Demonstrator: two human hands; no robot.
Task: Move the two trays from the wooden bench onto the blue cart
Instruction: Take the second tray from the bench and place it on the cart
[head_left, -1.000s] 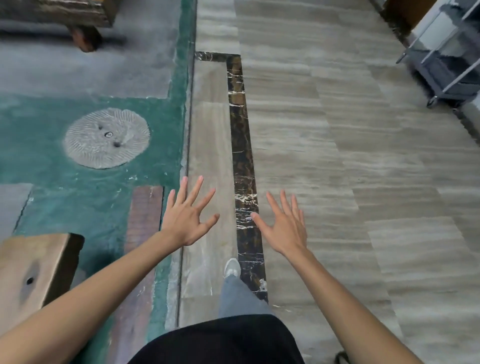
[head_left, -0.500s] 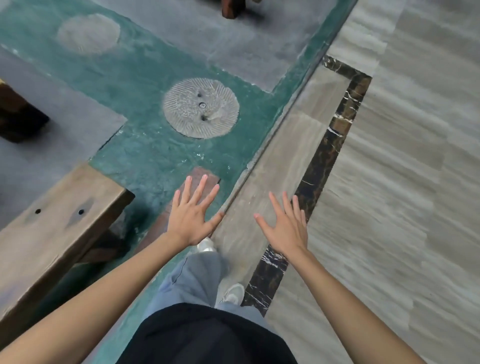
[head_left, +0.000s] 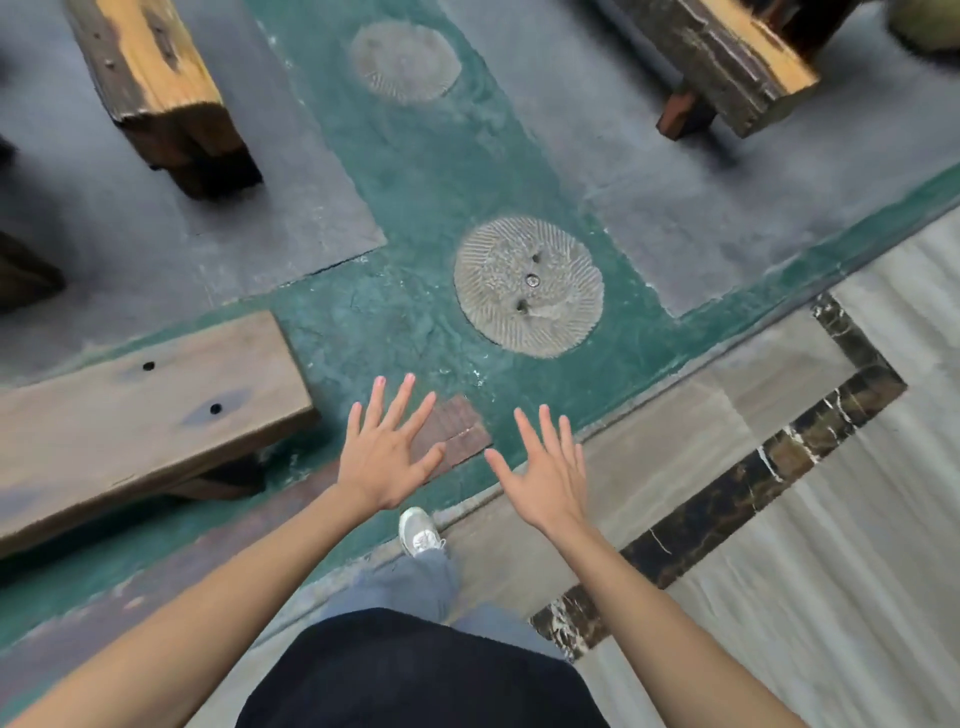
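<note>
My left hand (head_left: 387, 454) and my right hand (head_left: 548, 475) are held out in front of me over the floor, palms down, fingers spread, holding nothing. A wooden bench (head_left: 135, 415) lies to the left of my left hand; the part of its top that shows is bare. No tray and no blue cart are in view.
Two more heavy wooden benches stand further off, one at the upper left (head_left: 156, 88) and one at the upper right (head_left: 727, 57). Round stone discs (head_left: 527, 286) are set in the green floor strip. Pale striped tiles (head_left: 831, 571) with a dark marble border lie to the right. My shoe (head_left: 418, 530) stands below my hands.
The view has swung left: the cart at the far right has left the frame, and the benches have come into view. Both hands stay open and spread.
</note>
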